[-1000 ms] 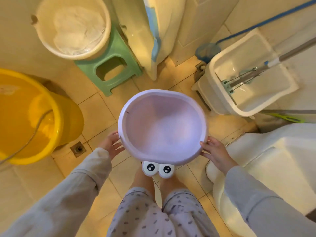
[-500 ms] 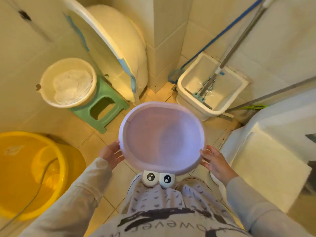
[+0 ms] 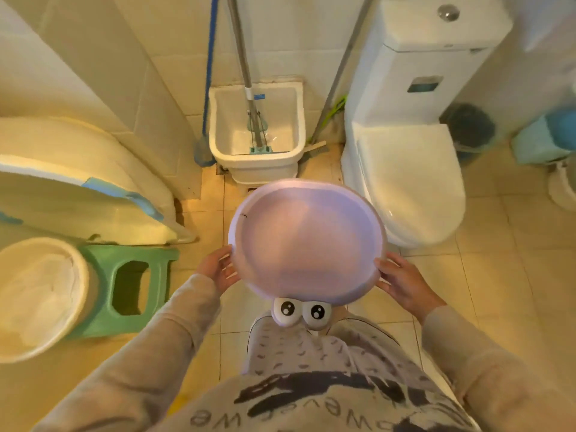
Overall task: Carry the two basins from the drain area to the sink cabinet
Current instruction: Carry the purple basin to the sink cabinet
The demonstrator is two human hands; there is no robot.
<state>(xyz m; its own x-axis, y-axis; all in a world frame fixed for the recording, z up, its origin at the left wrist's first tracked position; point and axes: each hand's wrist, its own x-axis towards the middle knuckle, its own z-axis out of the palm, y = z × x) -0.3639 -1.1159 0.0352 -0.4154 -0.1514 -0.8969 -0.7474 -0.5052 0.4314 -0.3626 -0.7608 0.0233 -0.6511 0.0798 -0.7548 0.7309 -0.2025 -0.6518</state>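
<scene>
The left hand (image 3: 218, 269) and right hand (image 3: 402, 283), fingers spread, press opposite rims of the shallow round lilac plastic basin (image 3: 307, 241). With only palm pressure holding it, it could slip toward the white toilet (image 3: 411, 182) on the right.

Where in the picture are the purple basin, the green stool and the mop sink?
purple basin (image 3: 307, 244): head view, on its inner bottom.
green stool (image 3: 103, 322): head view, on the near edge of its seat.
mop sink (image 3: 299, 120): head view, on its right rim.
</scene>
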